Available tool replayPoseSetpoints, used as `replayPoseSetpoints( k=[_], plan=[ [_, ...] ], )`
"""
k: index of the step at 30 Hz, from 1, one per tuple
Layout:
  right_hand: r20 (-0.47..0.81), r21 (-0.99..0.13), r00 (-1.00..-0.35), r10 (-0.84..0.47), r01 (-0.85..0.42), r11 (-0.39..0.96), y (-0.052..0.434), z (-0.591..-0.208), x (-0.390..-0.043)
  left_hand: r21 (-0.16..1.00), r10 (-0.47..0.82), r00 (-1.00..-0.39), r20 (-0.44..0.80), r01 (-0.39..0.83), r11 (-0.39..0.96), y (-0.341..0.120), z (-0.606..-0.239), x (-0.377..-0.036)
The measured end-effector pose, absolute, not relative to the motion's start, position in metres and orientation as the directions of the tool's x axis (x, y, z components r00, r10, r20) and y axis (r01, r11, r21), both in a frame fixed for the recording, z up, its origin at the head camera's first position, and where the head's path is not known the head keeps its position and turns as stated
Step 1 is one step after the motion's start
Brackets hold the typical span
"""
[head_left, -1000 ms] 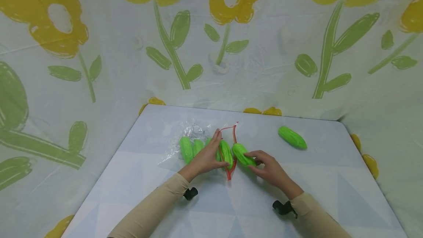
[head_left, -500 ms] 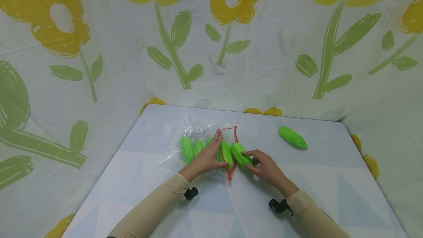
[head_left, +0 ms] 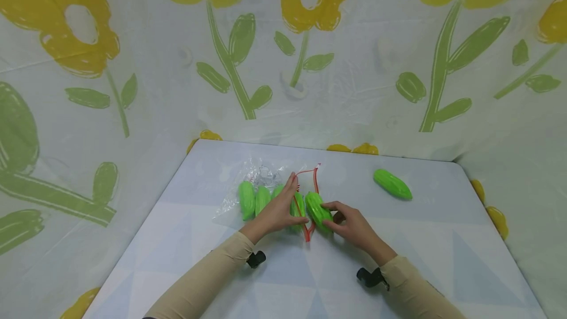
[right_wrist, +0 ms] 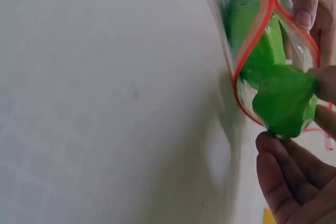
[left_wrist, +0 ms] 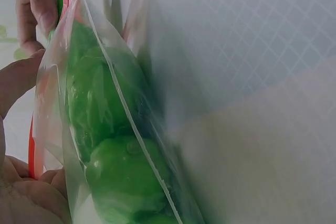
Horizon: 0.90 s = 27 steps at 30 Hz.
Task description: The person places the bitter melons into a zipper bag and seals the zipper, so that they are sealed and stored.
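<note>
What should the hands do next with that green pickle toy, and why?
Probably push it further in. The right hand holds the green toy right at the red-edged mouth of the clear bag, only partly inside, while the left hand holds the mouth open. Other green toys already lie inside.

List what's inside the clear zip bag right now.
The clear zip bag holds green toy cucumbers, three plainly visible. The right hand is pushing another cucumber through the mouth. The left hand covers part; exact count unclear.
</note>
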State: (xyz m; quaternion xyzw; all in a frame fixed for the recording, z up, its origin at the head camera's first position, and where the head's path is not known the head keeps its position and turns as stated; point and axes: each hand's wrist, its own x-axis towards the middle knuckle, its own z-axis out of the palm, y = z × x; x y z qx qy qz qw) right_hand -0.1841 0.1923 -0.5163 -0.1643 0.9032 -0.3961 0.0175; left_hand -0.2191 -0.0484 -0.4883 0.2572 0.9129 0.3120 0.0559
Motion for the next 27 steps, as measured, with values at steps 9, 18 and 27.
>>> replayPoseSetpoints(
  k=[9, 18, 27],
  plan=[
    [0.064, -0.729, -0.969, -0.241, -0.21, 0.652, 0.179, -0.518, -0.19, 0.588, 0.518, -0.853, 0.068, 0.454, 0.67, -0.049, -0.488, -0.218],
    [0.109, -0.714, -0.958, -0.266, -0.261, 0.65, 0.179, -0.524, -0.192, 0.571, 0.514, -0.856, 0.063, 0.453, 0.684, -0.048, -0.487, -0.217],
    [0.083, -0.714, -0.966, -0.246, -0.23, 0.661, 0.169, -0.525, -0.194, 0.576, 0.506, -0.862, 0.04, 0.434, 0.693, -0.046, -0.485, -0.217]
  ],
)
